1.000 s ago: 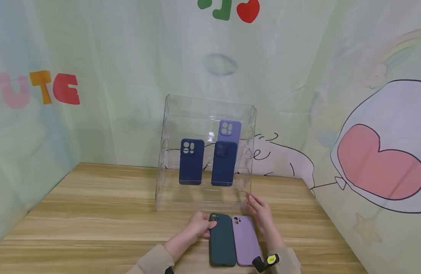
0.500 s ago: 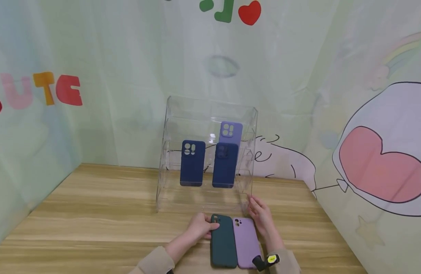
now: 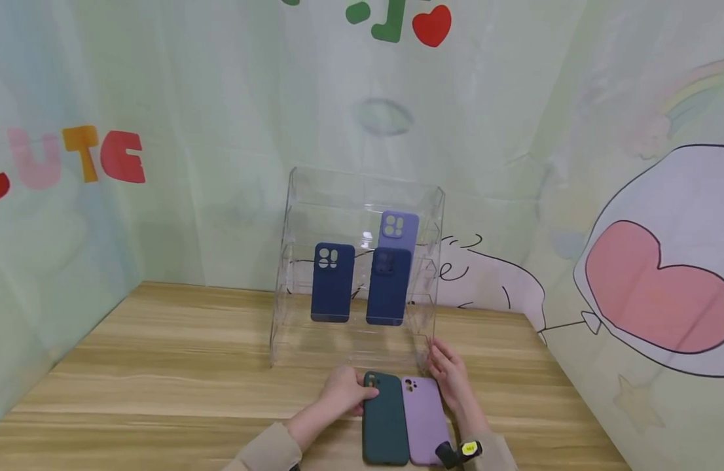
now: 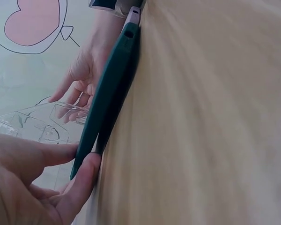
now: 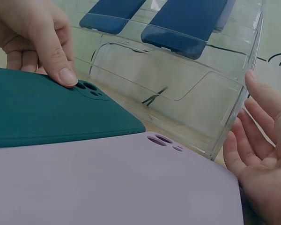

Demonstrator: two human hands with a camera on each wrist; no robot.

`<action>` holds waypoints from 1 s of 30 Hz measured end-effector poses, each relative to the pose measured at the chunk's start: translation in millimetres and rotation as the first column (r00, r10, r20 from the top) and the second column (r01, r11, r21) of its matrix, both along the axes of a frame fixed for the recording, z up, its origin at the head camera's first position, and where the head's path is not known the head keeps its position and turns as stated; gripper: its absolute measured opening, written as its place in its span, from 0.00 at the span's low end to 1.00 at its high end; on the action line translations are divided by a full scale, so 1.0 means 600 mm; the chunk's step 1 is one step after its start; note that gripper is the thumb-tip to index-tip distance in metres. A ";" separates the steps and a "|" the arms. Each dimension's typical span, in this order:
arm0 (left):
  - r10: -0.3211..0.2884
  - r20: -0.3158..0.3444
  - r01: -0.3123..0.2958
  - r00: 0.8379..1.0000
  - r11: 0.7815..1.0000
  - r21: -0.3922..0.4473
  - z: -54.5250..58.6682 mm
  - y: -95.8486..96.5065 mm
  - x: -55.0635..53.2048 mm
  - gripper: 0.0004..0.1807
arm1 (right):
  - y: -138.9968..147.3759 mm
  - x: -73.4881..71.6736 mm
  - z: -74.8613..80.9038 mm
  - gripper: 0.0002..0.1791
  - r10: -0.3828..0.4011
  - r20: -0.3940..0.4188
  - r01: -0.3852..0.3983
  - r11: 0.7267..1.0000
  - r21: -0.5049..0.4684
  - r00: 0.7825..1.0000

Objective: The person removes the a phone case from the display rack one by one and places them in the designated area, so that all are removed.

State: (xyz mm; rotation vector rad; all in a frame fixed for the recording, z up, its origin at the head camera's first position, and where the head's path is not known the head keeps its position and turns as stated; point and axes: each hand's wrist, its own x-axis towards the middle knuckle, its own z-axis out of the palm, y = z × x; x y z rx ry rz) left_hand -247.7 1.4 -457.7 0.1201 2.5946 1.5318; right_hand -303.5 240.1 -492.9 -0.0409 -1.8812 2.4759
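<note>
Flat on the table lie a dark green phone case (image 3: 385,425) and a lilac phone case (image 3: 427,418), side by side. My left hand (image 3: 341,389) pinches the green case by its far left corner, thumb on top near the camera holes and fingers beneath; the left wrist view shows the edge between thumb and finger. Beyond the cases stands a clear acrylic tiered display rack (image 3: 332,196). At the rack's lower right edge, my right hand (image 5: 267,140) touches the side panel with relaxed fingers, palm partly facing the cases.
In the rack stand two navy phone cases, one at left (image 3: 332,284) and one at right (image 3: 388,301). A light purple case (image 3: 406,229) rises behind the right one. A printed curtain (image 3: 220,163) closes off the back and sides of the wooden table (image 3: 179,366).
The head view has shifted slightly, so everything sits a little lower in it. Both hands keep their places, the left on the green phone case and the right at the rack's side.
</note>
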 end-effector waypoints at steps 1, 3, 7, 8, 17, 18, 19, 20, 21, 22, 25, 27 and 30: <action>-0.001 0.001 0.001 1.000 1.000 -0.007 0.000 0.000 0.000 0.09 | 0.001 0.000 -0.001 0.29 0.001 0.001 -0.001 1.000 -0.001 1.000; -0.006 0.005 0.006 1.000 1.000 -0.005 -0.002 -0.001 -0.001 0.10 | 0.000 0.001 -0.001 0.30 -0.005 0.007 0.005 1.000 0.000 1.000; -0.014 0.011 0.014 1.000 1.000 0.007 -0.009 -0.001 -0.005 0.10 | 0.000 0.005 -0.001 0.29 -0.011 0.002 0.011 1.000 0.007 1.000; -0.015 0.015 0.014 1.000 1.000 0.012 -0.010 -0.001 -0.006 0.10 | -0.001 0.006 -0.001 0.28 -0.013 -0.001 0.013 1.000 0.007 1.000; -0.039 0.038 0.037 0.999 0.999 0.039 -0.010 -0.005 -0.008 0.10 | 0.000 0.004 -0.006 0.13 -0.017 -0.047 0.016 0.999 -0.035 0.999; -0.048 0.036 0.046 0.998 0.998 0.039 -0.009 -0.006 -0.008 0.11 | 0.000 0.004 -0.007 0.13 -0.014 -0.057 0.012 0.999 -0.035 0.998; -0.055 0.031 0.054 0.998 0.998 0.038 -0.008 -0.007 -0.008 0.11 | -0.001 0.003 -0.007 0.12 -0.017 -0.057 0.014 0.999 -0.039 0.998; -0.062 0.031 0.061 0.998 0.998 0.032 -0.006 -0.008 -0.008 0.12 | -0.001 0.003 -0.007 0.12 -0.020 -0.057 0.018 0.999 -0.039 0.998; -0.068 0.028 0.067 0.997 0.997 0.022 -0.003 -0.010 -0.008 0.12 | -0.002 0.003 -0.006 0.11 -0.029 -0.047 0.028 0.999 -0.042 0.998; -0.073 0.023 0.073 0.997 0.997 0.010 0.000 -0.011 -0.008 0.12 | -0.003 0.003 -0.005 0.12 -0.033 -0.040 0.031 0.999 -0.039 0.999; -0.078 0.030 0.079 0.996 0.997 -0.011 0.016 -0.015 -0.009 0.11 | -0.003 0.003 -0.003 0.16 -0.043 -0.017 0.043 0.999 -0.027 0.999; -0.082 0.024 0.083 0.996 0.997 -0.011 0.028 -0.019 -0.011 0.12 | -0.003 0.004 -0.002 0.18 -0.043 -0.007 0.043 0.999 -0.023 0.999; -0.068 -0.008 0.067 0.998 0.998 -0.012 0.047 -0.027 -0.018 0.14 | -0.002 0.004 -0.003 0.17 -0.040 0.000 0.040 0.999 -0.023 0.999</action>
